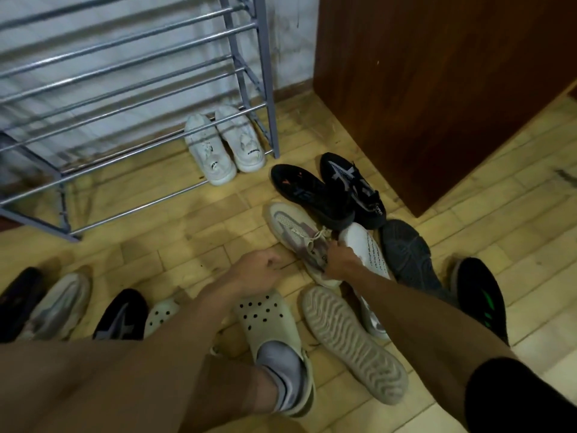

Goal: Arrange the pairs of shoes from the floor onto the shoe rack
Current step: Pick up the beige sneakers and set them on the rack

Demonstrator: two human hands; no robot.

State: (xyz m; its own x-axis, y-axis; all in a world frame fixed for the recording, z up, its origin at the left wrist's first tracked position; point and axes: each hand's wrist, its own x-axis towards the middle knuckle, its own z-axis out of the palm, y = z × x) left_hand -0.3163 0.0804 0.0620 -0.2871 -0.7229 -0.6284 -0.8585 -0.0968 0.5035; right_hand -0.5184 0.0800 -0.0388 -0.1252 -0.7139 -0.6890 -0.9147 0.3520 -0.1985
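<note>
Your right hand (340,262) grips the beige sneaker (292,225), left hand (259,270) loose and empty; fetch its mate for the shoe rack (267,89).

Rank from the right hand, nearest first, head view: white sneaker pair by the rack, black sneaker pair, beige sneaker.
1. beige sneaker: gripped by the right hand, on the floor.
2. black sneaker pair: just beyond it, beside the wooden cabinet.
3. white sneaker pair: farthest, at the right end of the shoe rack.
</note>
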